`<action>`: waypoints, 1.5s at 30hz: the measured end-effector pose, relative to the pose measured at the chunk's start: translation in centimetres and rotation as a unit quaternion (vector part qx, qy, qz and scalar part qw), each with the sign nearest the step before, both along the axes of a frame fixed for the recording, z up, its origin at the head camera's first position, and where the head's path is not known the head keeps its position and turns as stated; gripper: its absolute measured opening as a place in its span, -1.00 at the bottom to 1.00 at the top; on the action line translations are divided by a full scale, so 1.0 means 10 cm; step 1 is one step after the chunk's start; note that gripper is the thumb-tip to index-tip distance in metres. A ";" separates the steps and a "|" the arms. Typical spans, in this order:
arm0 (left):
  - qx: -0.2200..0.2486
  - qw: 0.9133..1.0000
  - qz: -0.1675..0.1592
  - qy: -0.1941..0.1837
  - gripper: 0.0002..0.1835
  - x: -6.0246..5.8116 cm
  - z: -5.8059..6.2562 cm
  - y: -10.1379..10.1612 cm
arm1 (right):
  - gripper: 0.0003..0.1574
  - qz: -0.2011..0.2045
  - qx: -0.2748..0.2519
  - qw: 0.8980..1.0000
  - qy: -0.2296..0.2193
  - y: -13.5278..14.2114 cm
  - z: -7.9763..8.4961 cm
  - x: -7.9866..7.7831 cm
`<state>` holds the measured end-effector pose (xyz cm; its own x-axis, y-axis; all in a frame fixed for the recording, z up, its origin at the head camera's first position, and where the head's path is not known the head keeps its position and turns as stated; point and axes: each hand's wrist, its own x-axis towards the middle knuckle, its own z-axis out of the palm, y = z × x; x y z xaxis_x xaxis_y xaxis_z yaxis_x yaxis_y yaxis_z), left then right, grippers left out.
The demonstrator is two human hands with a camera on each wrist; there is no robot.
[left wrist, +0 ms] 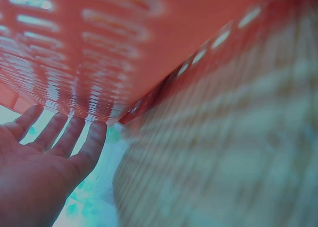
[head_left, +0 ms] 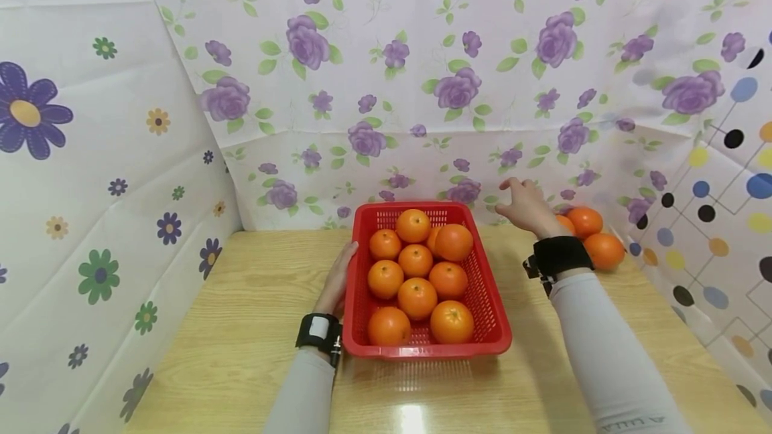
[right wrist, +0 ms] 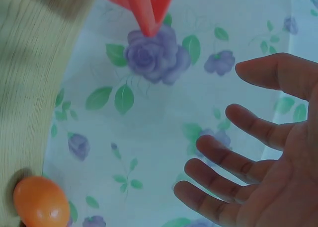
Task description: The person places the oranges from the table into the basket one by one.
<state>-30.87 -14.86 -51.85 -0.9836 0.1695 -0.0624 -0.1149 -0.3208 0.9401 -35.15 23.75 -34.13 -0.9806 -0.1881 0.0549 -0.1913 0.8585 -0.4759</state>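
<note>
A red plastic basket (head_left: 496, 327) with slotted walls stands on the wooden table and holds several oranges (head_left: 416, 299). My left hand (head_left: 339, 280) rests against the basket's left side; in the left wrist view its fingertips (left wrist: 95, 130) touch the slotted wall, fingers nearly straight. Raised to the right of the basket, my right hand (head_left: 525, 206) has nothing in it. Its fingers are spread and slightly bent in the right wrist view. Beyond that wrist lie a few loose oranges (head_left: 604, 250), one partly hidden by the arm.
The wooden table (head_left: 259, 327) ends at a back wall covered in purple-flowered cloth (head_left: 368, 139). Patterned sheets also enclose the left side (head_left: 120, 186) and the right side (head_left: 712, 233). Black bands (head_left: 563, 254) circle the wrists.
</note>
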 end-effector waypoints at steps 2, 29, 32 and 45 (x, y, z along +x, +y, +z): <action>-0.001 1.000 -0.001 0.001 -0.29 0.00 0.00 0.00 | -0.31 -0.003 0.001 1.000 0.000 0.06 0.01 0.00; 0.011 1.000 -0.007 0.021 -0.25 0.01 0.00 0.01 | 0.00 -0.160 -0.021 0.987 0.001 1.29 -0.33 0.02; 0.008 1.000 -0.001 0.020 -0.25 0.02 0.00 0.01 | -0.01 -0.183 -0.028 0.983 -0.008 1.34 -0.41 0.03; -0.002 1.000 0.015 0.022 -0.20 0.02 -0.01 0.00 | 0.13 -0.214 0.012 0.976 -0.036 1.72 -0.71 -0.04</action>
